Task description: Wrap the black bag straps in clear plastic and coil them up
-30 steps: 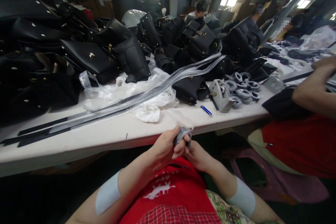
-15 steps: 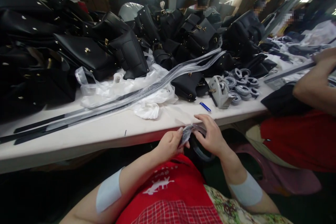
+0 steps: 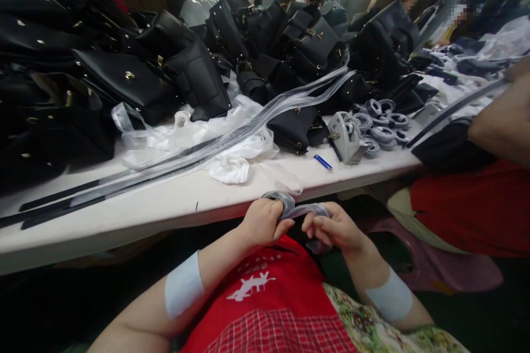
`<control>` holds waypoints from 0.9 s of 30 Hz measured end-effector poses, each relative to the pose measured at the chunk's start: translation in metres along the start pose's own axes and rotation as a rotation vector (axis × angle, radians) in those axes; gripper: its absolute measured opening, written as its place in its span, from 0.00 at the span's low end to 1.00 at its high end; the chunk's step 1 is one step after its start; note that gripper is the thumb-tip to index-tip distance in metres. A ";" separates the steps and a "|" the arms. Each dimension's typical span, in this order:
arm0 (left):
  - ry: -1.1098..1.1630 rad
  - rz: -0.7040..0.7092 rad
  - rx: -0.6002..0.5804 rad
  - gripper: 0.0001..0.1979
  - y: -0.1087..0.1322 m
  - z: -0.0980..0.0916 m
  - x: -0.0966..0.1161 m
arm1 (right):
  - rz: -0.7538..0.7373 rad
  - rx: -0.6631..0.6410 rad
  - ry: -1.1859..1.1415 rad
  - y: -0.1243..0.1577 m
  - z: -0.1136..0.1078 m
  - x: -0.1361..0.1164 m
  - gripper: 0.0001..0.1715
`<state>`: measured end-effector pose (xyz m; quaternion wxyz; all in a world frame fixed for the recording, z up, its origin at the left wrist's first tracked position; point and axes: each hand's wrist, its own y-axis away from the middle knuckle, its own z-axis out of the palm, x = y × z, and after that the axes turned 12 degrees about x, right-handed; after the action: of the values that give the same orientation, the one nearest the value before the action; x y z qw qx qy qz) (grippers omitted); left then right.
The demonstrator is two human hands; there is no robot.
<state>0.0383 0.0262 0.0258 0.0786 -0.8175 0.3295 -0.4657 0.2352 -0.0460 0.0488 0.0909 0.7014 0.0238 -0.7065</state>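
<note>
A plastic-wrapped dark strap (image 3: 304, 210) spans the gap between my two hands, just in front of the table edge. One part of it curls into a loop at my left hand (image 3: 263, 222), whose fingers are closed round it. My right hand (image 3: 337, 227) grips the strap farther along with bent fingers, and a length hangs below that hand. Beyond them on the table lie long straps in clear film (image 3: 232, 143). Several coiled straps (image 3: 383, 133) are heaped beside a grey tape dispenser (image 3: 346, 139).
Black handbags (image 3: 199, 80) are piled along the back of the white table (image 3: 161, 204). White plastic wrapping (image 3: 232, 170) and a small blue object (image 3: 322, 162) lie nearer. A co-worker's arm (image 3: 501, 116) is at right, above a pink stool (image 3: 464, 276).
My left hand has turned over and the strap at it now shows as a loop. My right hand's spread fingers have closed on the strap, with a stretch drawn between the hands.
</note>
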 end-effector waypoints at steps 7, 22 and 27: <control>0.861 -0.719 -0.205 0.34 -0.007 -0.012 0.032 | -0.450 0.492 0.854 -0.018 -0.034 0.003 0.27; 1.336 -0.948 0.417 0.30 -0.064 -0.059 0.016 | 0.029 0.067 0.330 -0.011 0.024 0.048 0.23; 0.507 -0.458 0.458 0.23 -0.045 -0.004 -0.005 | 0.094 -0.143 -0.231 -0.007 0.038 0.017 0.24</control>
<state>0.0540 0.0645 0.0434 0.0692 -0.6903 0.0355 -0.7193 0.1967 -0.0474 0.0320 0.1759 0.6075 0.0307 -0.7740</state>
